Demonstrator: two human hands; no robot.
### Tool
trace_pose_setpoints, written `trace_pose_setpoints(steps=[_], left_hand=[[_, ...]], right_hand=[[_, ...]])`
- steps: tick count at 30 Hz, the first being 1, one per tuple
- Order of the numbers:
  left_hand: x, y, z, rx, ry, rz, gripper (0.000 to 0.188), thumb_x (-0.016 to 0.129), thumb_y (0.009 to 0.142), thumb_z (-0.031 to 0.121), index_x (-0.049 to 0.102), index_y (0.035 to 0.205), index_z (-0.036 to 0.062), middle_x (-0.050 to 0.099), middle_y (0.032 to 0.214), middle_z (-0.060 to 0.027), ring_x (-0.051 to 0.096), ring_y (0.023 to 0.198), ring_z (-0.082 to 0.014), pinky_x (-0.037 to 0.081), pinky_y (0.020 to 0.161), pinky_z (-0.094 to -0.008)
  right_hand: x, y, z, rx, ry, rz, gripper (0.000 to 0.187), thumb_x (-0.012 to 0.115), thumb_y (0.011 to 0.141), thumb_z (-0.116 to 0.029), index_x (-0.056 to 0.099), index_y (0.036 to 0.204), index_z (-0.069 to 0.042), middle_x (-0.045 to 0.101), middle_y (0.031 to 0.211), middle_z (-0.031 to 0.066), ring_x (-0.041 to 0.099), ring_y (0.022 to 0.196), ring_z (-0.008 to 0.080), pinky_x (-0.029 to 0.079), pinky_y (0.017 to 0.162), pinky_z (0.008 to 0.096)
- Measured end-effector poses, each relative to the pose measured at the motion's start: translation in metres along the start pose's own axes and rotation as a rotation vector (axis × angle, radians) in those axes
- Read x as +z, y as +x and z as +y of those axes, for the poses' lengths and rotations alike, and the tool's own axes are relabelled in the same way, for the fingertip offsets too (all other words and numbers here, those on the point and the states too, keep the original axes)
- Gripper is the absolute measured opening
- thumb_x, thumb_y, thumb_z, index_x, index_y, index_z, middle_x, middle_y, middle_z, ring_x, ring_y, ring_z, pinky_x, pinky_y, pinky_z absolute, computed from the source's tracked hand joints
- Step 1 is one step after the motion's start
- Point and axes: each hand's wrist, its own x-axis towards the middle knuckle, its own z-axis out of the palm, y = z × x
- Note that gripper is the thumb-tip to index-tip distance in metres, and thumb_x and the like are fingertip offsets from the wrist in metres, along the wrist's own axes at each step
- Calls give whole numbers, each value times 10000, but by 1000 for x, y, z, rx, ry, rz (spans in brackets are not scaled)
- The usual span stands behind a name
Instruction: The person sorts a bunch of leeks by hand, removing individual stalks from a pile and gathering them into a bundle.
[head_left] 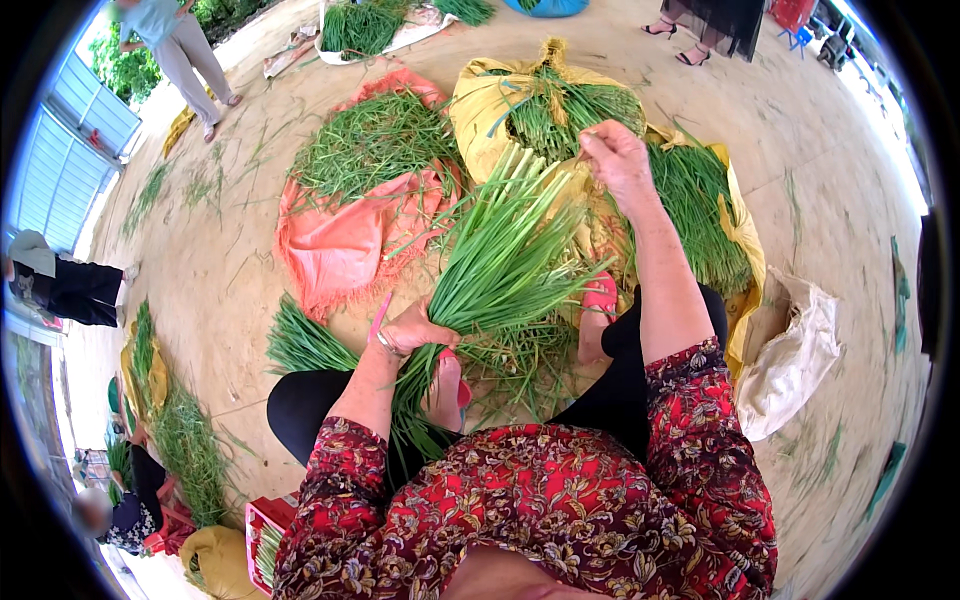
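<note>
My left hand (415, 332) is closed round a thick bunch of long green chives (500, 265). The pale cut ends fan away from me, and the dark leaf tips hang down by my left leg. Out beyond the stem ends on the right, my right hand (620, 168) is raised with its fingers pinched together. What lies between those fingers, if anything, is too small to make out. Behind the bunch a yellow sack (478, 115) is wrapped about more chives. Loose leaf scraps (510, 370) lie on the ground between my feet.
A pink-red sack (335, 255) holds a heap of loose greens (375, 145). More chives (695, 215) lie on yellow sacking to the right, beside a crumpled white sack (795, 360). A small chive pile (305, 338) sits near my left knee. Other people stand or sit around the edges.
</note>
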Motion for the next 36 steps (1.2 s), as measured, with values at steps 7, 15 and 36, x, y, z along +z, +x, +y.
trace_pose_setpoints(steps=[7, 15, 36], left_hand=[[3, 6, 1, -2, 167, 194, 651, 733, 645, -12, 523, 1260, 14, 654, 981, -55, 618, 826, -142, 504, 777, -288], [12, 13, 7, 22, 518, 264, 720, 761, 627, 56, 503, 1298, 21, 628, 1105, -49, 577, 972, -140, 464, 884, -286], [-2, 18, -13, 80, 554, 381, 645, 705, 613, 87, 522, 1225, -3, 615, 1042, -87, 568, 958, -169, 453, 883, -289]], right_hand=[[24, -24, -25, -277, -479, -211, 101, 618, 894, -136, 651, 968, -75, 641, 793, 49, 576, 671, 136, 489, 646, 273], [56, -42, 22, -547, -929, -357, 259, 648, 880, -288, 607, 915, -35, 595, 788, 109, 613, 737, 298, 492, 689, 418], [50, -25, -13, 224, 0, -455, 107, 528, 950, -148, 585, 992, -68, 596, 667, 6, 519, 513, 81, 417, 457, 227]])
